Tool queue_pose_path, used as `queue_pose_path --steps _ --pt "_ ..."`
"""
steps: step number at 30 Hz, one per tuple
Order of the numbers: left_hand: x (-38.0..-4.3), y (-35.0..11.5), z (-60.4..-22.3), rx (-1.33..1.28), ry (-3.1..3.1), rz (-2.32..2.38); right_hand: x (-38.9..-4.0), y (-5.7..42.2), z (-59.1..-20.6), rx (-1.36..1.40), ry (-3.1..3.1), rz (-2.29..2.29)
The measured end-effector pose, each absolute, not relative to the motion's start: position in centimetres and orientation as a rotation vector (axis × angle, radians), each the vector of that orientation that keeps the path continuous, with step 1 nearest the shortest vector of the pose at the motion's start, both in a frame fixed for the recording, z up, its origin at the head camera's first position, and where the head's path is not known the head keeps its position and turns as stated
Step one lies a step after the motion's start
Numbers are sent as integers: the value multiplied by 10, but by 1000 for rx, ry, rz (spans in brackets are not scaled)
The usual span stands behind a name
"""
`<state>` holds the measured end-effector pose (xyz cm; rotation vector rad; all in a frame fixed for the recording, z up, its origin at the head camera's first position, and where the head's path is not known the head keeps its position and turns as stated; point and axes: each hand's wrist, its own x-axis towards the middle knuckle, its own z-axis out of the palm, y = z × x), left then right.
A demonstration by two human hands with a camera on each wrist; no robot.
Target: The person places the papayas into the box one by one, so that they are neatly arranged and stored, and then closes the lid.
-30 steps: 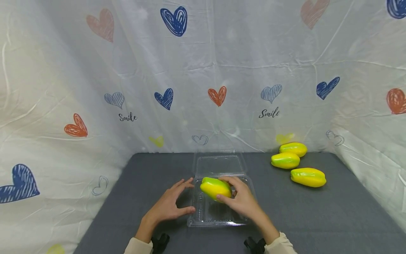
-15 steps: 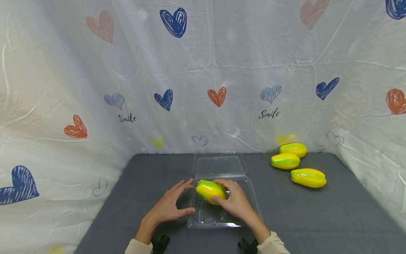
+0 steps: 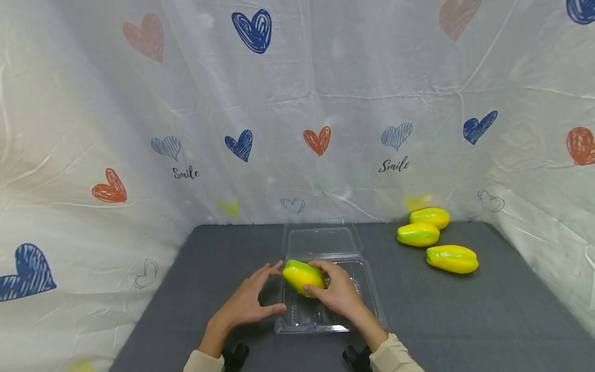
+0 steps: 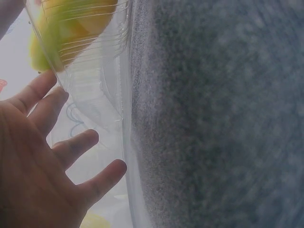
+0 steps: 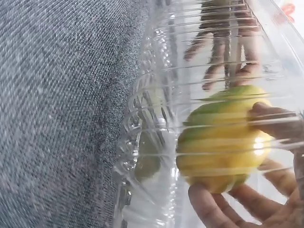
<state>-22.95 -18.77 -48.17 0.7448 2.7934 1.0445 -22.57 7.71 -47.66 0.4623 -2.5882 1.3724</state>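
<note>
Here, by the curled right hand (image 3: 337, 290), one yellow-green fruit (image 3: 301, 278) is gripped over the left part of one clear container (image 3: 316, 329), its lid (image 3: 322, 242) laid open. The left hand (image 3: 247, 299) is held spread, gripping nothing, at the container's left edge. Rightward on the grey surface (image 3: 446, 320), three similar fruits (image 3: 452, 259) are laid. "Smile" (image 3: 394, 165) is printed twice on the heart-patterned backdrop (image 3: 344, 62).

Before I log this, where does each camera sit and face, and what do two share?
Head: on the head, facing forward and down at the clear container and held fruit; left hand, right hand and sleeves show.
Left wrist: on that wrist, facing past the left hand's fingers toward the container's side.
Right wrist: on that wrist, facing the held fruit through the container; both hands' fingers show.
Shared: both wrist views show the held fruit and left hand.
</note>
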Motion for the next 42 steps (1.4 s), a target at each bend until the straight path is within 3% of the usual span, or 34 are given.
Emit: queue_pose_path --steps 42 --pt "-229 -188 -482 758 2781 1061 -224 87 -473 460 -2621 1380"
